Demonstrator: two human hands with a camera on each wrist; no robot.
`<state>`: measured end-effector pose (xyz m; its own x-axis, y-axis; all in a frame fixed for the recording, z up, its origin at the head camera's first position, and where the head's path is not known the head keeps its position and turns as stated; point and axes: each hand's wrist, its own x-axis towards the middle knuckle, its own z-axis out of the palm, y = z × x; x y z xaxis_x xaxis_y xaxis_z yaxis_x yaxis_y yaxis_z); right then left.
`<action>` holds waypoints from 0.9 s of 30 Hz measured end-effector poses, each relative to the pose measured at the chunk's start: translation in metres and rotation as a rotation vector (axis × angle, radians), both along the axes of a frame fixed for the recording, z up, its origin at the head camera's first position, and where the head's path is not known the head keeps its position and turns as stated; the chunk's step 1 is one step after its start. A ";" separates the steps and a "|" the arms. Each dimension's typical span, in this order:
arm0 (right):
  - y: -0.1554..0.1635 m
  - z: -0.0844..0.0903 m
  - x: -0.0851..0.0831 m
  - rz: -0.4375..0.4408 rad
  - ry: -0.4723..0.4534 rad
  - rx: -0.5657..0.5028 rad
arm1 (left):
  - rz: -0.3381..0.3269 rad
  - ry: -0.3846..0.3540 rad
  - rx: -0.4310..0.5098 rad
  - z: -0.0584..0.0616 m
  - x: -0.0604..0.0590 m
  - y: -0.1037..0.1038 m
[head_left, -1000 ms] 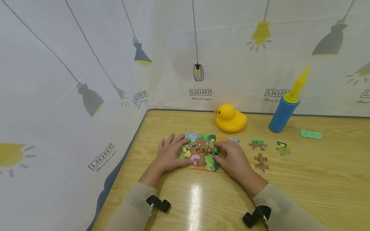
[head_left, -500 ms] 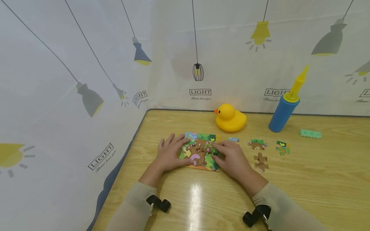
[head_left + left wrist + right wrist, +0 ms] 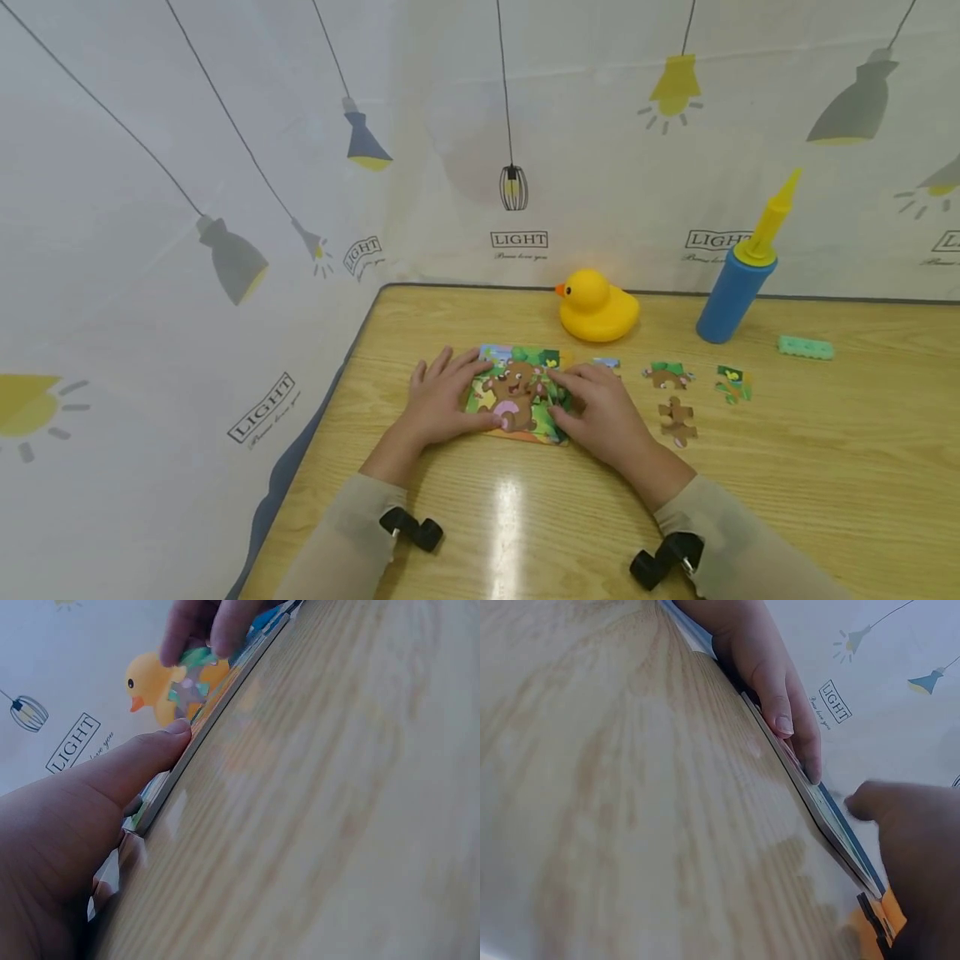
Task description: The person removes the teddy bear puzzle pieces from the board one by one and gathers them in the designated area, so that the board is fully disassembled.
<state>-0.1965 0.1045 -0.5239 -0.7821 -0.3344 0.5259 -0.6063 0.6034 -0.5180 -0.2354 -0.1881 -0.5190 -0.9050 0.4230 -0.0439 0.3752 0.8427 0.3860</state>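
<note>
A jigsaw board with a brown bear picture point(image 3: 516, 390) lies flat on the table between both hands. My left hand point(image 3: 438, 404) rests on its left side, fingers spread and thumb on the front edge. Over the board's right part, my right hand point(image 3: 609, 414) pinches a puzzle piece. In the left wrist view this puzzle piece point(image 3: 187, 688) stands tilted up under the fingertips; my right hand mostly hides it from the head view. Loose puzzle pieces lie to the right: a green-topped piece point(image 3: 670, 376), a brown piece point(image 3: 678, 422) and a piece with a yellow bird point(image 3: 734, 384).
A yellow rubber duck point(image 3: 598, 310) sits behind the board. Further right stand a blue hand pump with a yellow nozzle point(image 3: 731, 292) and a mint-green toy block point(image 3: 806, 347). Another piece point(image 3: 607, 363) is partly hidden behind my right hand. A printed cloth point(image 3: 450, 125) hangs behind the table.
My right hand's fingertips have shifted slightly left over the board. My left hand and the loose pieces stay where they were.
</note>
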 end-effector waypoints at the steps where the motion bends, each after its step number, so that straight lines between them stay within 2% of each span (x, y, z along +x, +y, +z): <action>1: 0.000 0.000 0.001 0.006 0.018 -0.027 | -0.001 0.001 0.001 0.000 0.000 0.000; 5: 0.001 -0.002 0.003 0.017 0.067 -0.139 | 0.005 0.005 0.003 0.001 0.001 -0.002; 11: 0.013 -0.004 0.012 -0.013 -0.014 -0.228 | 0.008 0.005 -0.004 0.003 0.002 -0.001; 14: 0.028 -0.004 0.020 0.003 -0.020 -0.259 | -0.001 0.001 -0.003 0.004 0.002 0.001; 19: 0.056 -0.004 0.028 0.000 0.032 -0.266 | 0.004 0.016 -0.010 0.006 0.001 0.003; 27: 0.096 -0.006 0.041 -0.047 0.000 -0.214 | 0.004 0.006 -0.006 0.007 0.003 0.000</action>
<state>-0.1558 0.2010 -0.5300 -0.7942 -0.1784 0.5809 -0.5801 0.5073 -0.6372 -0.2324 -0.1877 -0.5124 -0.9071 0.4190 -0.0408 0.3741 0.8466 0.3786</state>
